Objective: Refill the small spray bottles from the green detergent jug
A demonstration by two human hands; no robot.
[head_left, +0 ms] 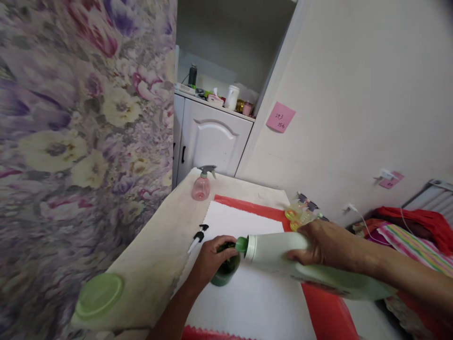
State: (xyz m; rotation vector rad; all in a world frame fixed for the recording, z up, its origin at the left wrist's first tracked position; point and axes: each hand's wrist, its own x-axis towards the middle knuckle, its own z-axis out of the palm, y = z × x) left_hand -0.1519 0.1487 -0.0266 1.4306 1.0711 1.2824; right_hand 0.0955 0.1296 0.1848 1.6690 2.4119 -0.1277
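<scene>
My right hand (314, 243) grips a large pale green bottle (272, 248), tilted almost level with its mouth to the left. At that mouth, a green spout or green liquid (242, 244) meets the top of a dark green bottle (226, 274); which of the two it is, I cannot tell. The fingers of my left hand (215, 255) close round the top of the dark green bottle, which stands on a white sheet (262, 302). A loose black-and-white spray head (200, 234) lies just beyond my left hand.
A pink spray bottle (201, 187) stands at the table's far left, and several yellowish spray bottles (300, 212) cluster at the right. A light green lid (99, 295) lies near left. Red paper (244, 204) shows under the sheet. Walls border both sides; a white cabinet (212, 137) stands behind.
</scene>
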